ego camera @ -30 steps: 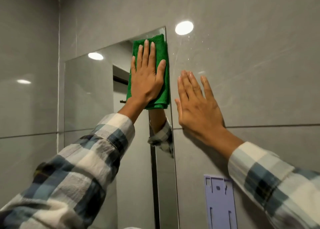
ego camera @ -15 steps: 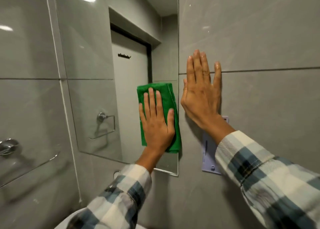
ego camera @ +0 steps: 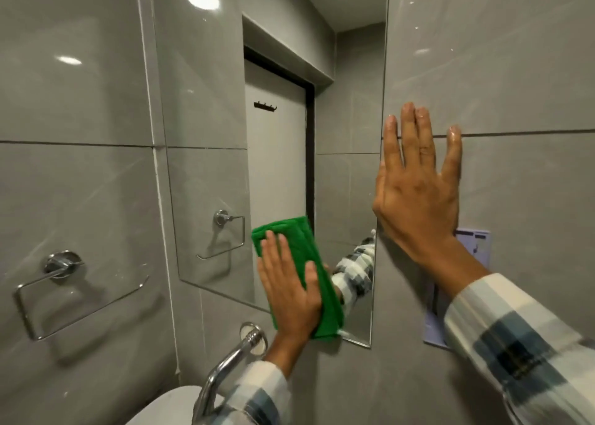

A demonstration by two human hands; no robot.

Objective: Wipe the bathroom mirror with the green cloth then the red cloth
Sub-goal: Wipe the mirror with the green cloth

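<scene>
The green cloth (ego camera: 306,273) lies flat on the mirror (ego camera: 206,154) at its lower right corner, low in the frame's centre. My left hand (ego camera: 289,292) presses it with fingers spread flat; my right hand (ego camera: 418,193), open and empty, leans on the wall (ego camera: 515,70). I judge the green wiping is in progress; the next stroke needs steady pressure toward the left part.
</scene>
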